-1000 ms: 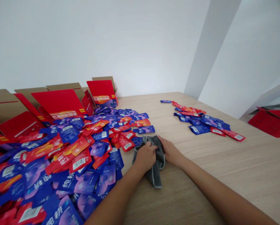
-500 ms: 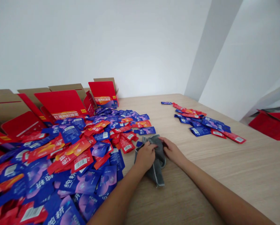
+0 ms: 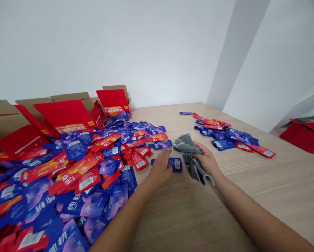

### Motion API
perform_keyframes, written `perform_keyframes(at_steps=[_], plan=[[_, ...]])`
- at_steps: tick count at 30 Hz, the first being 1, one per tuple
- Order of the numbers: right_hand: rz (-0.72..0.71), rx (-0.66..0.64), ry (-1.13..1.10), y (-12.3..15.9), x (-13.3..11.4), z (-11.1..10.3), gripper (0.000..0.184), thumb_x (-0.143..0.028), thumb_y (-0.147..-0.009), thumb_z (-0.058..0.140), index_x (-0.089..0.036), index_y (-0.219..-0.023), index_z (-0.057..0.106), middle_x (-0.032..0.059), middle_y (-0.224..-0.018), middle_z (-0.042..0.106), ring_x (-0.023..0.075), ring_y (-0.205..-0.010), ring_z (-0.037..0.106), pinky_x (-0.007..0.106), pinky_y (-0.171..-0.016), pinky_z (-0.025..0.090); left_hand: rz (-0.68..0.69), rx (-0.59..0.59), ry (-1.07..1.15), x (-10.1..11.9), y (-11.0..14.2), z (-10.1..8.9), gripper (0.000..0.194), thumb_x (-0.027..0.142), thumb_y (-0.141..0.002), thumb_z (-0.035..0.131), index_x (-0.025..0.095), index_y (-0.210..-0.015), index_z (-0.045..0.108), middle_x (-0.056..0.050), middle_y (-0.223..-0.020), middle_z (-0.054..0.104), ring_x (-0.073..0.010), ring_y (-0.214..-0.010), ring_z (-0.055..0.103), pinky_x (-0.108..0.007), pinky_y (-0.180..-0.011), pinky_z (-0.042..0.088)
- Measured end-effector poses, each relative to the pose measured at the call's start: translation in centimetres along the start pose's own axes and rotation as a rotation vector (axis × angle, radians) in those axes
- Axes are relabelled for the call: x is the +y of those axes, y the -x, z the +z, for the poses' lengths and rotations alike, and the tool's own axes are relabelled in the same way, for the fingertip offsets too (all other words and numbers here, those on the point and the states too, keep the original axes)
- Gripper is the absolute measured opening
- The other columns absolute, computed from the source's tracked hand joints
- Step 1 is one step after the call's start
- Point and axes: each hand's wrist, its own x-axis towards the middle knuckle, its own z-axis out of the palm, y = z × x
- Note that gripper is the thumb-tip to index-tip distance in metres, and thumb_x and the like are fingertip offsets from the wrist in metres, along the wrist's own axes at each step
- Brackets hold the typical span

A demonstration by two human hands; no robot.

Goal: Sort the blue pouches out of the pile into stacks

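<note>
A crumpled grey cloth (image 3: 188, 150) is gripped in my right hand (image 3: 209, 160), raised a little off the tabletop. Its folds hang down toward the wrist. My left hand (image 3: 160, 168) lies low over a blue sachet (image 3: 176, 163), fingers stretched forward and thumb apart. Part of that sachet is covered by the hand, and its barcode end shows on the right. Just left of this hand begins a large heap of blue and red sachets (image 3: 86, 175).
Opened red cartons (image 3: 65, 115) stand along the back left, with another red carton (image 3: 115, 103) beside them. A smaller group of sachets (image 3: 225, 134) lies at the right on the wooden table (image 3: 199, 213). Beyond the table's right edge is a red box (image 3: 304, 136).
My right hand has lifted the grey cloth and moved it to the right. My left hand has let go of the cloth. The blue sachet beneath has come into view.
</note>
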Motion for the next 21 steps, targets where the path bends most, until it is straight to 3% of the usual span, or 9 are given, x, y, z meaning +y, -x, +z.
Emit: perform_keyframes(at_steps=[3,4,8,10,13,15,17,19,21], plan=[[-0.048,0.136,0.077,-1.3,0.6,-1.6,0.046,-0.026,-0.064,0.056,-0.023,-0.11,0.058,0.0018,-0.104,0.065,0.0211,-0.095,0.059,0.038,-0.088,0.042,-0.049,-0.254,-0.31,-1.7,0.1,-0.7,0.071,0.016,-0.066,0.054,0.013,-0.135,0.038,-0.015,-0.143,0.037,-0.0295,-0.132,0.032,-0.045,-0.109,0.025],[-0.064,0.149,0.11,-1.6,0.8,-1.9,0.047,-0.027,-0.065,0.055,-0.023,-0.112,0.057,0.0022,-0.107,0.064,0.0211,-0.097,0.058,0.038,-0.089,0.042,-0.044,-0.284,-0.371,-2.1,0.2,-0.8,0.068,0.018,-0.068,0.054,0.013,-0.135,0.04,-0.015,-0.142,0.038,-0.0292,-0.132,0.032,-0.045,-0.109,0.026],[-0.096,0.197,0.259,-1.8,1.6,-2.0,0.054,-0.031,-0.071,0.054,-0.021,-0.123,0.047,0.0064,-0.108,0.062,0.0218,-0.095,0.058,0.04,-0.087,0.043,-0.021,-0.123,-0.443,-2.9,-0.1,-0.6,0.046,0.01,-0.077,0.044,0.013,-0.122,0.053,-0.015,-0.125,0.055,-0.0254,-0.12,0.046,-0.042,-0.103,0.033],[-0.136,0.193,0.33,-1.6,1.5,-1.8,0.056,-0.032,-0.075,0.052,-0.019,-0.129,0.041,0.0082,-0.108,0.062,0.0219,-0.093,0.058,0.04,-0.086,0.044,-0.081,0.0,-0.281,-2.8,-0.4,-0.5,0.038,0.012,-0.081,0.044,0.016,-0.117,0.056,-0.012,-0.113,0.062,-0.0246,-0.109,0.054,-0.041,-0.095,0.041],[-0.322,0.157,0.459,-0.5,0.5,-1.0,0.05,-0.031,-0.083,0.045,-0.02,-0.132,0.037,0.0109,-0.12,0.054,0.0228,-0.108,0.052,0.043,-0.093,0.04,-0.335,0.066,0.228,-2.4,-0.8,-0.1,0.03,0.022,-0.083,0.048,0.018,-0.111,0.058,-0.006,-0.084,0.067,-0.0199,-0.073,0.064,-0.032,-0.064,0.052],[-0.453,0.048,0.583,0.8,-0.3,0.1,0.045,-0.028,-0.087,0.042,-0.021,-0.131,0.039,0.0111,-0.124,0.051,0.0224,-0.115,0.046,0.041,-0.097,0.037,-0.505,0.002,0.543,-2.3,-0.9,0.4,0.023,0.019,-0.079,0.054,0.016,-0.101,0.061,-0.002,-0.068,0.064,-0.0153,-0.052,0.059,-0.026,-0.047,0.046],[-0.504,-0.184,0.753,2.3,-0.8,1.6,0.041,-0.025,-0.089,0.039,-0.021,-0.129,0.043,0.0105,-0.118,0.053,0.0215,-0.111,0.048,0.038,-0.095,0.04,-0.56,-0.038,0.698,-2.4,-0.8,1.0,0.012,0.013,-0.073,0.057,0.014,-0.084,0.063,0.0,-0.06,0.061,-0.012,-0.046,0.055,-0.022,-0.044,0.043],[-0.478,-0.437,0.96,3.5,-1.0,3.0,0.041,-0.021,-0.089,0.039,-0.022,-0.129,0.046,0.01,-0.111,0.056,0.0209,-0.103,0.051,0.033,-0.089,0.043,-0.529,-0.046,0.71,-2.5,-0.7,1.4,0.008,0.008,-0.07,0.057,0.014,-0.07,0.062,0.001,-0.055,0.059,-0.01,-0.045,0.053,-0.02,-0.044,0.041],[-0.402,-0.559,1.158,3.7,-0.8,4.0,0.043,-0.016,-0.088,0.038,-0.023,-0.131,0.045,0.0104,-0.107,0.057,0.021,-0.098,0.054,0.031,-0.082,0.045,-0.521,-0.091,0.666,-2.7,-0.7,1.5,0.013,0.004,-0.069,0.054,0.014,-0.064,0.061,0.003,-0.047,0.056,-0.0087,-0.039,0.05,-0.019,-0.041,0.039]])
